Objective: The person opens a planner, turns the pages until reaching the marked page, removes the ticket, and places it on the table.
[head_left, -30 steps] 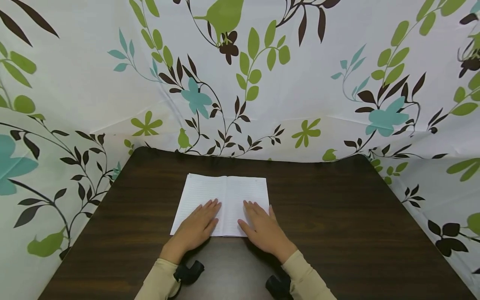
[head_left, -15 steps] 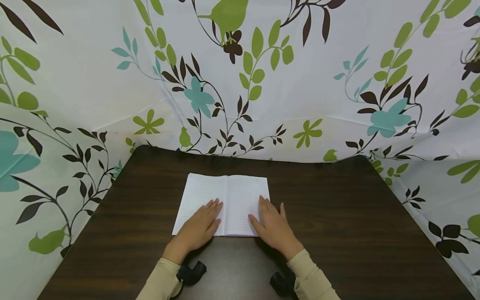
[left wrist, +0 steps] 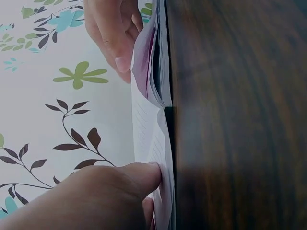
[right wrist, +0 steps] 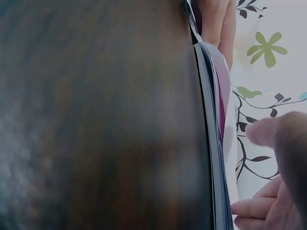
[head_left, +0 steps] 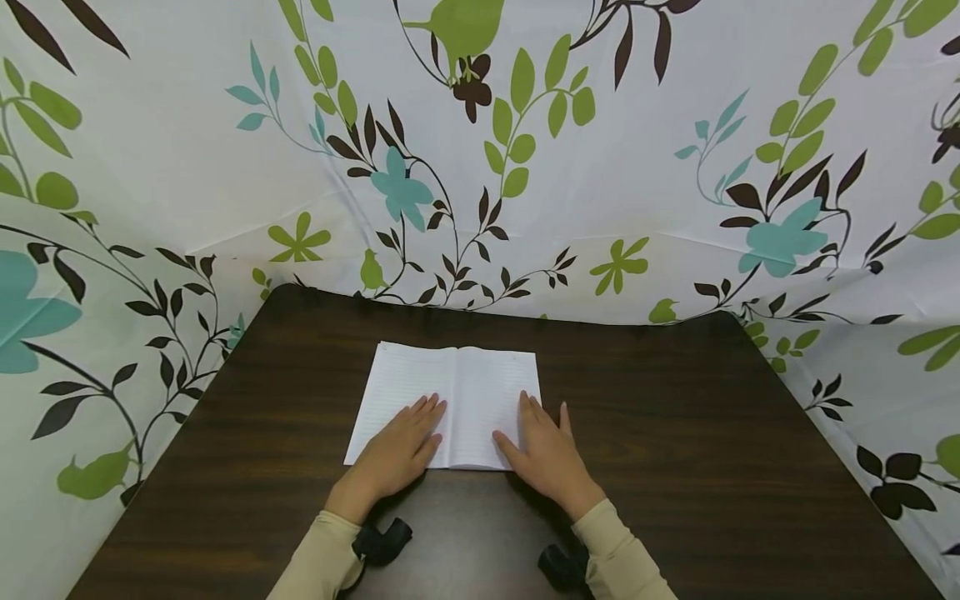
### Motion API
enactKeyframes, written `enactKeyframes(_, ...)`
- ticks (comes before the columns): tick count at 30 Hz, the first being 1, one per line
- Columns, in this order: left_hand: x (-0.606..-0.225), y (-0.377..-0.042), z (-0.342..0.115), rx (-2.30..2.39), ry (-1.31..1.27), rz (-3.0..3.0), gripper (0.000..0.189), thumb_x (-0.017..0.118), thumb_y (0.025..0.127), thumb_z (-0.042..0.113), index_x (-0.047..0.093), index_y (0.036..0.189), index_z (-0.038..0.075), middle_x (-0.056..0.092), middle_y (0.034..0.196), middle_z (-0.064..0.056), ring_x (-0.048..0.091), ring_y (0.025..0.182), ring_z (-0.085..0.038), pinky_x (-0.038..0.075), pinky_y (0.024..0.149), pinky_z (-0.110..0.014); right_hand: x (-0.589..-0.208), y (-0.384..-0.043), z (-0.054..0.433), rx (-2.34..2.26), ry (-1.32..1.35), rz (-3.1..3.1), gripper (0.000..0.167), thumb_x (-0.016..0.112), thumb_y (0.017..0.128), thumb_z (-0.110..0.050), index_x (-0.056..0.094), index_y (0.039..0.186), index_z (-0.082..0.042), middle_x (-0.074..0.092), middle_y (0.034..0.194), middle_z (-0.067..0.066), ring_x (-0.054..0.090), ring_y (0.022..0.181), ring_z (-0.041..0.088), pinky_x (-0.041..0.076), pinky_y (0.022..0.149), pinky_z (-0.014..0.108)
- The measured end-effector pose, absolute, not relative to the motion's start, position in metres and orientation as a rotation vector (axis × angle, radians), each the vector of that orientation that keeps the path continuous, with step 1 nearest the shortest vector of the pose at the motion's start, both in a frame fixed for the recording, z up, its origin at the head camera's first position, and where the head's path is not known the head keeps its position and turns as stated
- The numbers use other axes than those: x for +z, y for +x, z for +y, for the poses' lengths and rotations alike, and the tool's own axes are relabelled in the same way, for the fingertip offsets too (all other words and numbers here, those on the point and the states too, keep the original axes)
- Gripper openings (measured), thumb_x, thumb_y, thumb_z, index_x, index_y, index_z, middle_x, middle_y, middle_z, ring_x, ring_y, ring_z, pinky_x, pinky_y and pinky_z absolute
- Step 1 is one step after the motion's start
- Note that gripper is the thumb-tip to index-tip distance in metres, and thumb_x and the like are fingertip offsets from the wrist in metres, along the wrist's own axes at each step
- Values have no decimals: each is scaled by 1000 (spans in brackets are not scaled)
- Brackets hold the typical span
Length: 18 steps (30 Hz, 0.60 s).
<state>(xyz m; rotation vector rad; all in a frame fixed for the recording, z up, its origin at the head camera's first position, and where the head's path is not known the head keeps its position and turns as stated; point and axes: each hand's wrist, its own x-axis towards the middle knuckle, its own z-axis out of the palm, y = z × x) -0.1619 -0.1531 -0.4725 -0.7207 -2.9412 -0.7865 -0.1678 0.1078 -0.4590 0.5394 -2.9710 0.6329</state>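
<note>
An open notebook [head_left: 487,375] with ruled white pages lies on the dark wooden table. My left hand [head_left: 397,446] rests on the left page, its fingers straight and pointing toward the fold. At the right page's outer edge is my right hand [head_left: 551,458], fingers extended and the thumb spread toward the page. The right wrist view shows that right hand [right wrist: 276,206] with fingertips at the paper and the thumb raised off it. Seen edge-on in the left wrist view, the notebook [left wrist: 144,120] has a right-hand page bulging up, with a pinkish-purple shade beneath it.
The dark wood-grain table [head_left: 675,433] extends around the notebook on all sides. A white cloth [head_left: 585,167] printed with leaves, flowers and birds hangs behind and beside it. Black wrist devices [head_left: 382,542] are strapped over both beige sleeves [head_left: 622,550].
My right hand has slid rightward across the right page to its outer edge, then stayed there. The left hand keeps its place on the left page. The head view has shifted slightly.
</note>
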Motion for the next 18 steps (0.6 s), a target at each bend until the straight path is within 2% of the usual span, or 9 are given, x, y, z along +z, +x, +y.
enactKeyframes(12,-473,-163,-155,-783,-745,-2946,53,52,108,19,42,155,-5,38,162,-22,32,152,-38,25,123,-56,-455,-168,88,650,628,-3030,104,52,94,-74,38,154,11,40,159,23,39,149,32,7,122,69)
enactKeyframes(18,-471,-163,-154,-795,-754,-2946,53,51,108,19,41,155,-5,38,162,-22,31,152,-38,24,123,-56,-454,-166,83,638,698,-3039,117,58,85,-81,36,155,10,39,160,22,38,150,30,6,121,70)
